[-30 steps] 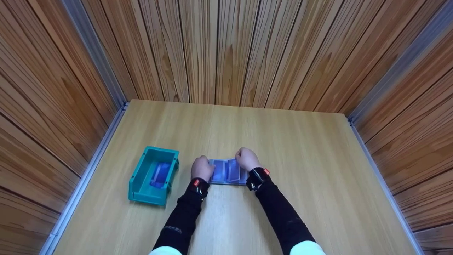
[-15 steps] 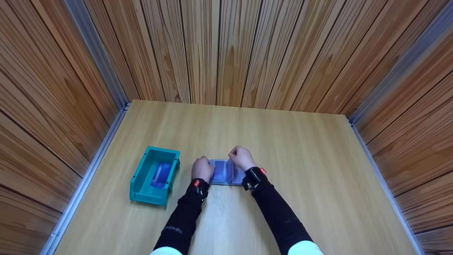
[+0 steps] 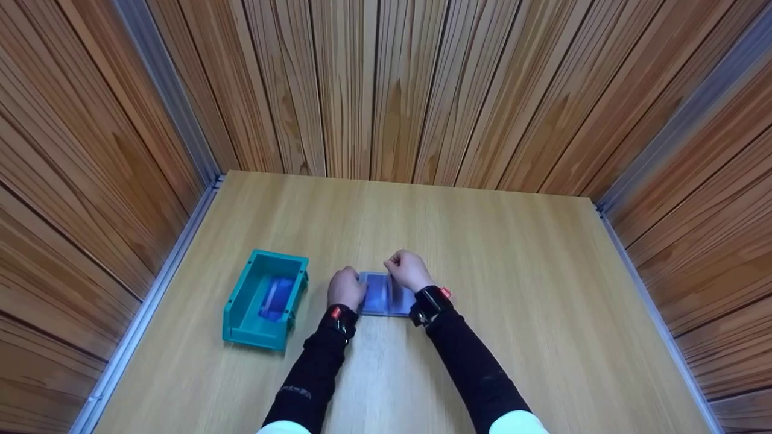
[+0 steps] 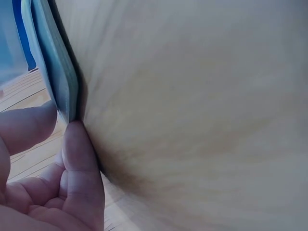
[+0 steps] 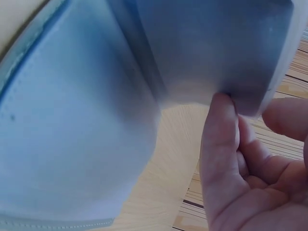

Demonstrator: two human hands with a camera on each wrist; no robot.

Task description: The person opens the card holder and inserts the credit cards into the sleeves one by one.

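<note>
- Left hand (image 3: 345,287) pinches the left edge of a blue wallet (image 3: 378,297) between thumb and fingers (image 4: 79,163), pinning it to the table (image 3: 518,283).
- Right hand (image 3: 408,269) pinches the right flap (image 5: 216,48), folding it over toward the left.
- The wallet lies flat on the table between both hands, near the front.
- Risk: the smooth flap could slip from the thumb-tip grip and spring open; the wallet could skid on the table if the left pinch loosens.
- A teal bin (image 3: 265,299) stands left, apart from the hands, with another blue thing (image 3: 274,298) inside.
- No readable writing or brand shows on anything.
</note>
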